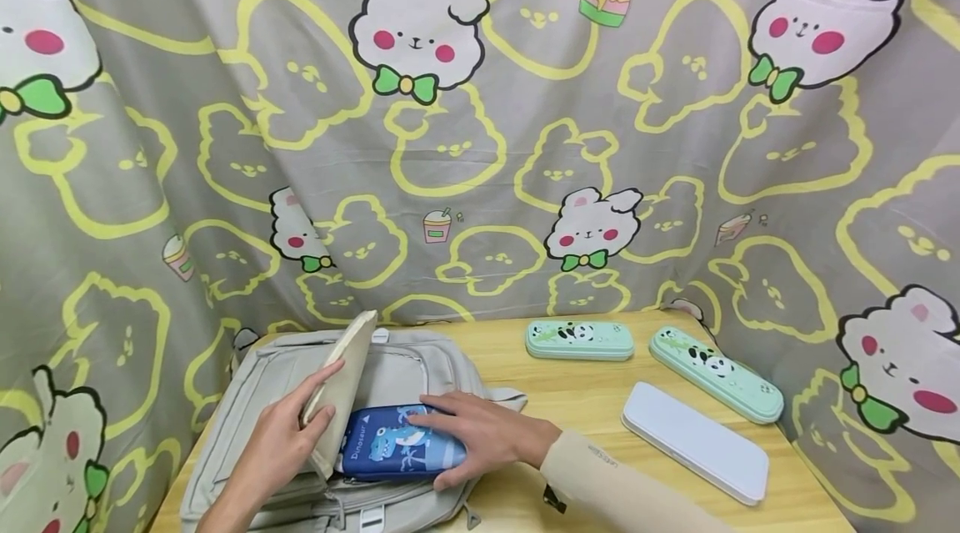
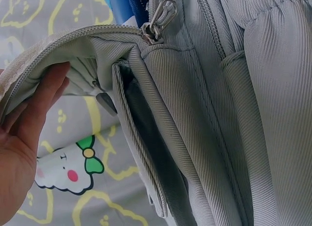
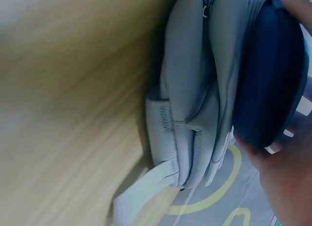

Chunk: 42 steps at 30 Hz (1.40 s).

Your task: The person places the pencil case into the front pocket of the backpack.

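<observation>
A grey backpack (image 1: pixel 405 362) lies on the table with its front pocket unzipped. My left hand (image 1: pixel 283 433) holds the pocket's flap (image 1: pixel 348 374) raised, thumb on one side and fingers on the other; in the left wrist view the fingers (image 2: pixel 46 96) lie against the flap's inner side. A dark blue pencil case (image 1: pixel 390 443) with a dinosaur print and the word "Dinosaur" sits at the pocket's opening, its left end beside the flap. My right hand (image 1: pixel 491 433) grips its right end, fingers over the top and thumb at the near edge. The right wrist view shows the case's side (image 3: pixel 268 79) against the backpack.
On the table's right half lie two mint-green panda pencil cases, one at the back (image 1: pixel 579 341) and one at the far right (image 1: pixel 716 374), plus a plain pale white-blue case (image 1: pixel 696 441). A patterned curtain (image 1: pixel 480 141) surrounds the wooden table (image 1: pixel 555 399). A strap (image 3: pixel 141 192) trails from the backpack.
</observation>
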Motion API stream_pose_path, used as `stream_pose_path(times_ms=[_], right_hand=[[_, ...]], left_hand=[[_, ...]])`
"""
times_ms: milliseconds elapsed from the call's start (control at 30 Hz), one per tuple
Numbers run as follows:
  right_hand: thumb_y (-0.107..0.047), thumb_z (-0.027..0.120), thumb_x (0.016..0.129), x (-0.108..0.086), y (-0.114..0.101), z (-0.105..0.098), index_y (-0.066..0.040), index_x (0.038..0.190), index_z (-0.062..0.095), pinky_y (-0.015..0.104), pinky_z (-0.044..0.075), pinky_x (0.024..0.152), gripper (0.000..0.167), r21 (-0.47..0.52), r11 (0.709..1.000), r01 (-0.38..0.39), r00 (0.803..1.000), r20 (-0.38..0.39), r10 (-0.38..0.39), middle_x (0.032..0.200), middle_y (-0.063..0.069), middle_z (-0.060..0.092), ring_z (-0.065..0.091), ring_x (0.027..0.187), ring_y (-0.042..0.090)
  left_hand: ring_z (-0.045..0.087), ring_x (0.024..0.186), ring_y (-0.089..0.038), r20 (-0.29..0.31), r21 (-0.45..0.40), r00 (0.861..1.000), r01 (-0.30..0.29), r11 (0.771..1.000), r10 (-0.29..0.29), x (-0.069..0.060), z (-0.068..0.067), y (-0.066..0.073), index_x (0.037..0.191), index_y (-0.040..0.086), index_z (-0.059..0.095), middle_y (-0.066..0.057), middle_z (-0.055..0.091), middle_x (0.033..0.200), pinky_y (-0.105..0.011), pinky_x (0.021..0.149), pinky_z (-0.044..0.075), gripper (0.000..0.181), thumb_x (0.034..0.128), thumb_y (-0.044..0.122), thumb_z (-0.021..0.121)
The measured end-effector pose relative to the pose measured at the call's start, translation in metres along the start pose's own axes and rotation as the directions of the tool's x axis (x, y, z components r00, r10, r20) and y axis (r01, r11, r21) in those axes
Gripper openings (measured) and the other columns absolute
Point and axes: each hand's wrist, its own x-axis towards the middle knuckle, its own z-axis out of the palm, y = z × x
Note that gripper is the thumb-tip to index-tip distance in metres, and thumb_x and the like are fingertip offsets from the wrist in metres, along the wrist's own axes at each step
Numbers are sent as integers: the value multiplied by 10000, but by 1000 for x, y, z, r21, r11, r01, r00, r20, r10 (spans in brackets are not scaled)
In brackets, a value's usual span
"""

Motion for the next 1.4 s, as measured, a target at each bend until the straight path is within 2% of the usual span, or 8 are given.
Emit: stream_pose_path(times_ms=[133, 333, 500, 700, 833, 1067, 1267, 1400], right_hand=[[-700, 716, 954, -8, 2, 1, -363, 1720, 340, 466, 417, 1270, 918, 15, 1000, -25, 999, -36, 26, 1776, 48, 355, 415, 1598, 272], [-667, 738, 950, -18, 3, -2, -333, 1690, 421, 460, 442, 1248, 871, 70, 995, -64, 996, -61, 69, 1762, 55, 385, 430, 1584, 249], [-676, 734, 952, -23, 1, 1, -349, 1692, 412, 493, 443, 1243, 870, 117, 986, -115, 992, -44, 121, 1774, 50, 362, 411, 1595, 268], [-688, 770, 927, -27, -3, 5, -333, 1686, 428, 497, 447, 1242, 905, 117, 980, -161, 983, -67, 170, 1773, 57, 363, 409, 1594, 264], [-687, 804, 900, -28, -6, 5, -313, 1679, 445, 488, 454, 1238, 935, 102, 980, -169, 979, -95, 179, 1758, 74, 390, 435, 1573, 257], [-661, 803, 915, -28, -9, 7, -302, 1670, 463, 486, 469, 1222, 903, 107, 978, -181, 975, -114, 193, 1738, 75, 419, 456, 1551, 265], [-617, 777, 960, -25, -9, 8, -336, 1658, 485, 504, 463, 1221, 807, 123, 981, -151, 978, -123, 166, 1735, 80, 412, 441, 1551, 273], [-590, 754, 990, -23, -9, 10, -347, 1657, 488, 519, 455, 1221, 757, 122, 985, -121, 980, -141, 138, 1735, 99, 400, 436, 1541, 281]], left_hand=[[552, 619, -79, -9, 7, 1000, -7, 1000, 7, -2, 0, -1, 1620, 297, 535, -292, 686, 1410, -278, 552, 466, 643, 1050, 47, 700], [483, 531, -77, -3, 7, 1000, -3, 1000, 3, -2, 0, -1, 1623, 296, 528, -276, 688, 1393, -277, 539, 447, 640, 1055, 56, 700], [460, 513, -75, -2, 5, 1000, -4, 1000, 4, -2, 1, -1, 1623, 300, 529, -273, 690, 1385, -278, 536, 439, 636, 1060, 58, 698], [509, 560, -76, -1, -1, 1000, -9, 1000, 9, -2, 0, -1, 1623, 294, 529, -287, 678, 1422, -276, 543, 448, 631, 1062, 59, 696], [548, 613, -81, -2, 3, 1000, -7, 1000, 7, -2, 1, -2, 1624, 290, 528, -291, 666, 1448, -275, 555, 454, 630, 1062, 60, 696], [417, 481, -68, -6, -12, 1000, -13, 1000, 13, -2, 1, -2, 1621, 299, 530, -233, 716, 1313, -280, 507, 438, 630, 1060, 63, 696], [484, 530, -74, -6, -13, 1000, -7, 1000, 7, -3, 0, -2, 1623, 291, 528, -273, 675, 1434, -280, 520, 451, 630, 1062, 54, 690], [432, 481, -74, -4, -14, 1000, 1, 1000, -1, -2, 0, -1, 1623, 299, 528, -235, 727, 1306, -281, 501, 440, 632, 1062, 59, 692]])
